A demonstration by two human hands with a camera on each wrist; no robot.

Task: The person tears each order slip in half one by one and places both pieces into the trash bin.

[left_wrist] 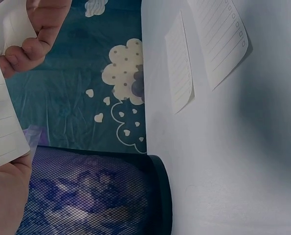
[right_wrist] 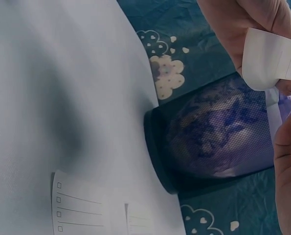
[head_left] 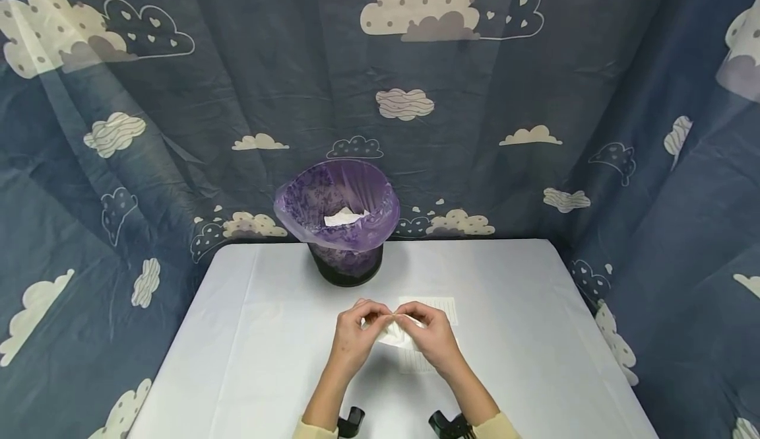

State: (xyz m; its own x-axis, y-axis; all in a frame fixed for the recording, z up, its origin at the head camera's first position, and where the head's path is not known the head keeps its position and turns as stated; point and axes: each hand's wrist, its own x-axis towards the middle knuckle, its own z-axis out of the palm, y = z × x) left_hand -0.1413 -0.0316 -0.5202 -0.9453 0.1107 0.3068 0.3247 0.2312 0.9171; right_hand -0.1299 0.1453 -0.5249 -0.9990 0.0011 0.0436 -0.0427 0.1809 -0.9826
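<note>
A small white lined paper sheet [head_left: 396,337] is held up above the table between both hands. My left hand [head_left: 354,333] pinches it between thumb and fingertips, and my right hand [head_left: 432,335] pinches it close by, the fingertips of both meeting at its top edge. Seen from the left wrist, the paper [left_wrist: 6,115] shows ruled lines and a bent upper part; whether it is torn there I cannot tell. Two more lined sheets lie flat on the table, one farther back [head_left: 445,308] and one partly below the hands [head_left: 415,362], with checkboxes along an edge.
A black mesh bin [head_left: 347,267] lined with a purple bag [head_left: 380,224] stands at the table's back, left of the hands. White paper [head_left: 344,216] lies inside it. A white table [head_left: 522,333] stands before a dark blue cloud-patterned curtain [head_left: 285,63].
</note>
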